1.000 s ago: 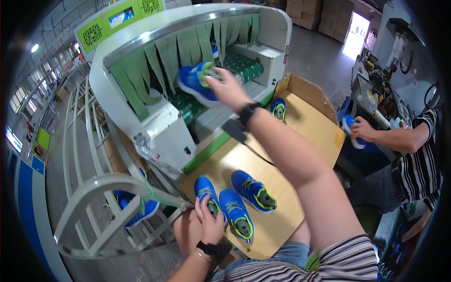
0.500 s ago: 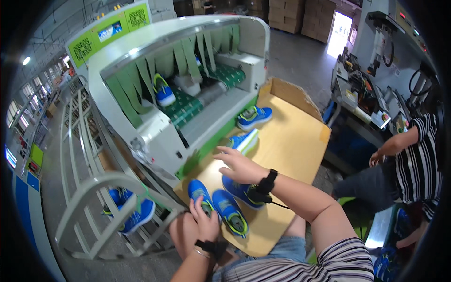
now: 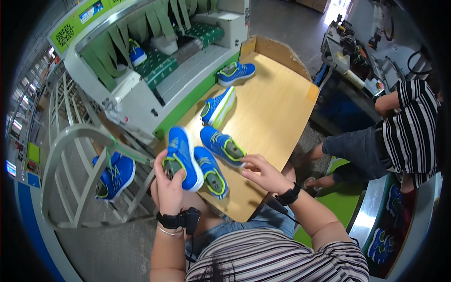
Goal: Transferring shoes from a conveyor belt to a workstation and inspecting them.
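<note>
To the left of the tabletop, a grey metal rack stands, and a blue shoe is seen at its bars. Behind the tabletop, on the left, there is a white machine with green strips, and a small blue shoe sits on its green belt. At the near left corner of the tabletop, the person's left hand has its grip closed around the heel part of a tilted blue shoe, its toe pointing away. Just beside it, an upright shoe rests on the tabletop. Near the left edge, one shoe lies on its side; a third upright shoe stands closer, and another shoe is at the far left corner. The right hand, above the near edge, has its fingertips at the third shoe's heel; whether this grip pinches it, one cannot tell. Right of the tabletop is a co-worker in stripes.
</note>
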`<state>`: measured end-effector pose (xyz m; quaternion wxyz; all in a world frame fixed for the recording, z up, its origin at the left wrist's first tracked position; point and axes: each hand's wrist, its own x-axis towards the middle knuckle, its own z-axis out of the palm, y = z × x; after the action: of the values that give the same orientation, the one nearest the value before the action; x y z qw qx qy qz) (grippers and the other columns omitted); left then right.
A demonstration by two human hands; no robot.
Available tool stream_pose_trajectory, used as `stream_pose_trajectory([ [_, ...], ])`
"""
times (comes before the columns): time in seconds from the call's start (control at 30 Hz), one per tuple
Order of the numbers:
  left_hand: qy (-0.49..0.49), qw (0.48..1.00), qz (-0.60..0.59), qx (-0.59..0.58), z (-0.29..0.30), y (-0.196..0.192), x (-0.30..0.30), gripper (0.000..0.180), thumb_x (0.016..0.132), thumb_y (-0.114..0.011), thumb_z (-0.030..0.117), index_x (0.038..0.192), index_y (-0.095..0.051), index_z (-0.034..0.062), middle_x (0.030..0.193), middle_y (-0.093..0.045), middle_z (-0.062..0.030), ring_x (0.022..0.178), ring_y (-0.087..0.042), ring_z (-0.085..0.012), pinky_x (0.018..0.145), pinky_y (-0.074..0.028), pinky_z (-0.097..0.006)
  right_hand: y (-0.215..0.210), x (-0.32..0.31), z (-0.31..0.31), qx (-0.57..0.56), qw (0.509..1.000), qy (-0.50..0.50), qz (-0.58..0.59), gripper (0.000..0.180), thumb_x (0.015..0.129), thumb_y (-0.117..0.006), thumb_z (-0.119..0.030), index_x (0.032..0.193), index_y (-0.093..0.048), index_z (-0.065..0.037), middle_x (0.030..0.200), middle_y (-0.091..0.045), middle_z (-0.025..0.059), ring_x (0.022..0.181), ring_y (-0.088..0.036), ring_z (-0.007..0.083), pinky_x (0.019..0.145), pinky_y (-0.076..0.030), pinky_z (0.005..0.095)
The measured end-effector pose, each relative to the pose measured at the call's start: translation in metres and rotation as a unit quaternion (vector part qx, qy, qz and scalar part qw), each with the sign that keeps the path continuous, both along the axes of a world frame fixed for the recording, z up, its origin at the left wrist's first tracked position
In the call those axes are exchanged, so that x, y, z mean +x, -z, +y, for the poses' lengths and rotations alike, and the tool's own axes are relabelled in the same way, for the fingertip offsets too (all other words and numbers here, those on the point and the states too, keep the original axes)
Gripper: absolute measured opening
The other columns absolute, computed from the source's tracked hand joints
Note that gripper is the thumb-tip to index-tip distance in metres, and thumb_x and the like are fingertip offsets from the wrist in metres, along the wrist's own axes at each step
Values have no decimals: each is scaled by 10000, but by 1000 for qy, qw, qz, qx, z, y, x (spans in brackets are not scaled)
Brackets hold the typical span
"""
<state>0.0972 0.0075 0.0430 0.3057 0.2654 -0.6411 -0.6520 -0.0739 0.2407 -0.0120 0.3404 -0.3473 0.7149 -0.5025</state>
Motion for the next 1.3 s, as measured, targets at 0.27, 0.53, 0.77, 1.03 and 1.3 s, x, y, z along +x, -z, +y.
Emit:
stream_pose_trajectory([
  [0.27, 260, 953, 120, 98, 35, -57, -52, 805, 792, -655, -36, 1509, -299, 50, 1447, -451, -164, 1332, -448, -241, 1130, -325, -359, -42, 17, -61, -364, 822, 44, -435, 597, 1002, -528, -463, 1420, -443, -46, 1377, -538, 101, 1248, -543, 236, 1052, -454, 380],
  [0.53, 346, 919, 100, 161, 87, 10, -69, 678, 921, -628, -1, 1495, -268, -29, 1461, -417, -139, 1354, -426, -223, 1087, -386, -345, -22, -11, -30, -458, 783, 270, -323, 546, 985, -543, -489, 1328, -533, -65, 1268, -633, 77, 1134, -621, 211, 1020, -482, 385],
  [0.77, 336, 921, 53, 192, 126, 36, -75, 581, 947, -611, 3, 1445, -314, -40, 1319, -540, -101, 1217, -528, -164, 1025, -423, -300, -9, -3, -10, -453, 796, 374, -145, 568, 954, -602, -494, 1327, -507, -77, 1259, -608, 47, 1143, -592, 188, 1011, -472, 379],
  [1.03, 313, 928, 78, 187, 128, 32, -72, 452, 936, -621, -7, 1338, -418, -47, 1230, -584, -79, 1152, -558, -139, 993, -442, -281, 14, 2, -4, -456, 807, 366, -75, 629, 972, -504, -577, 1325, -522, -57, 1277, -608, 80, 1173, -580, 212, 1062, -420, 398],
  [1.3, 274, 948, 67, 146, 125, 24, -67, 456, 932, -626, -10, 1340, -428, -48, 1211, -593, -85, 1130, -574, -147, 970, -452, -283, 10, 9, -15, -486, 787, 346, -156, 720, 951, -476, -641, 1338, -518, -36, 1316, -594, 118, 1203, -572, 257, 1069, -413, 416],
])
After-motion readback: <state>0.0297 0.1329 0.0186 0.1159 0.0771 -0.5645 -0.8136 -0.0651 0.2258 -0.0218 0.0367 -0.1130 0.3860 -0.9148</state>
